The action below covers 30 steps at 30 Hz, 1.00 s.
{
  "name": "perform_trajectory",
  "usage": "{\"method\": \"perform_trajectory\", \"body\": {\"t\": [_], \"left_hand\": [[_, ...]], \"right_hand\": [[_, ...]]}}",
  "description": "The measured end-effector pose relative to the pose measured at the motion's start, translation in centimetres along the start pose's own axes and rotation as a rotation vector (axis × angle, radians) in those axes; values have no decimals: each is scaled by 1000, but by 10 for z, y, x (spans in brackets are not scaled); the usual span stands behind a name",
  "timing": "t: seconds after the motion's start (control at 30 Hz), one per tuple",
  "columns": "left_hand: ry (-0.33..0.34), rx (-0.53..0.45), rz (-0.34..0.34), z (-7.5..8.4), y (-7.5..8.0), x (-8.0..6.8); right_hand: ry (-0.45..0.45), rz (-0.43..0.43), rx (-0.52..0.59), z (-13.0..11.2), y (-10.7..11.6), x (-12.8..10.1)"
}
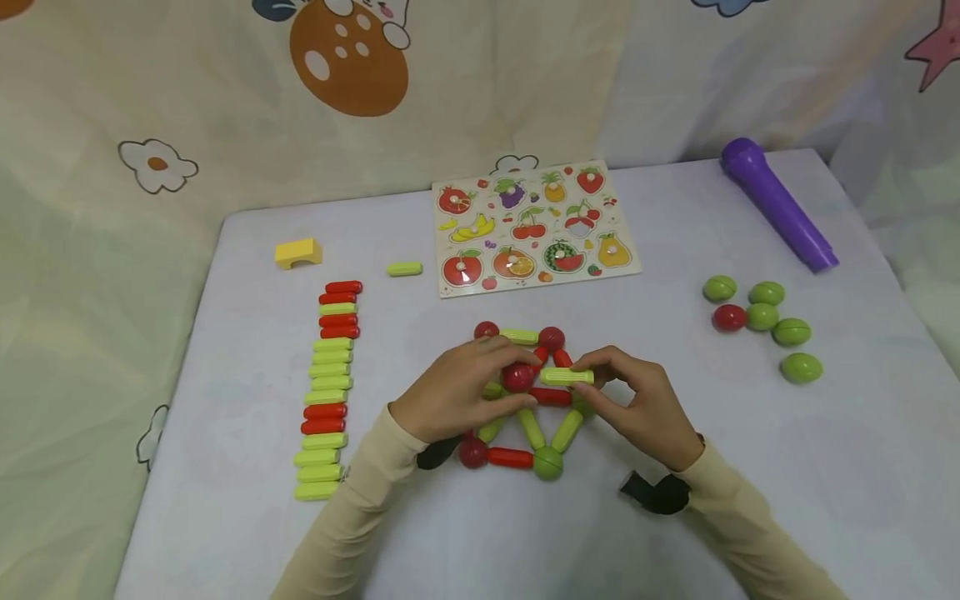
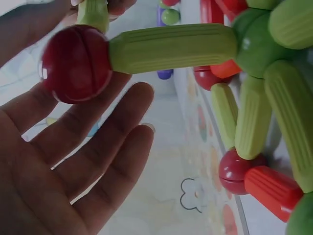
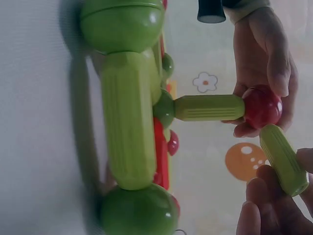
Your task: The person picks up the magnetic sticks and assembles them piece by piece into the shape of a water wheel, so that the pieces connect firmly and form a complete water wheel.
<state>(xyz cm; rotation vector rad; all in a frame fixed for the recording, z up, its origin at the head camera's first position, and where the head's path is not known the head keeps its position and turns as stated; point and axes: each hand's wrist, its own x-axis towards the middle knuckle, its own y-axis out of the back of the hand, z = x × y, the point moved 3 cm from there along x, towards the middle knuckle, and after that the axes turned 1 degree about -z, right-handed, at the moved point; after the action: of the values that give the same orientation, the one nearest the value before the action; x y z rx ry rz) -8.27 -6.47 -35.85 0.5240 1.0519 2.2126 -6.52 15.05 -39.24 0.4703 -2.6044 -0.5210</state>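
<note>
Between the thumb and fingers of my left hand (image 1: 468, 390) is a red ball (image 3: 262, 107). That ball tops a light-green rod (image 2: 173, 48), which stands up from a green ball (image 2: 254, 41) in a structure of magnetic rods and balls. My right hand (image 1: 637, 402) pinches another light-green rod (image 1: 566, 377), its near end at the red ball; in the right wrist view it looks tilted, and whether it touches is hard to tell. Lower down, a red rod (image 1: 510, 458) joins a red ball (image 1: 473, 452) and a green ball (image 1: 547, 463) on the table. My left hand hides part of the structure.
A column of red and light-green rods (image 1: 328, 383) lies at the left, near a yellow block (image 1: 298, 253) and a single rod (image 1: 405, 269). Behind the structure lies a fruit puzzle board (image 1: 536, 229). Several loose balls (image 1: 762, 317) and a purple microphone-shaped object (image 1: 780, 204) are at the right.
</note>
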Motion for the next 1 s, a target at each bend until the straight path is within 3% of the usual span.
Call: {"method": "perform_trajectory", "body": {"t": [0.23, 0.5, 0.77, 1.0], "left_hand": [[17, -50, 5, -5, -2, 0], [19, -65, 6, -6, -5, 0], [-63, -69, 35, -4, -19, 8], [-46, -70, 49, -5, -21, 9]], "right_hand": [[-27, 5, 54, 5, -10, -3], [2, 25, 76, 2, -12, -2], [-38, -28, 93, 4, -12, -2], [13, -24, 74, 3, -9, -2]]}}
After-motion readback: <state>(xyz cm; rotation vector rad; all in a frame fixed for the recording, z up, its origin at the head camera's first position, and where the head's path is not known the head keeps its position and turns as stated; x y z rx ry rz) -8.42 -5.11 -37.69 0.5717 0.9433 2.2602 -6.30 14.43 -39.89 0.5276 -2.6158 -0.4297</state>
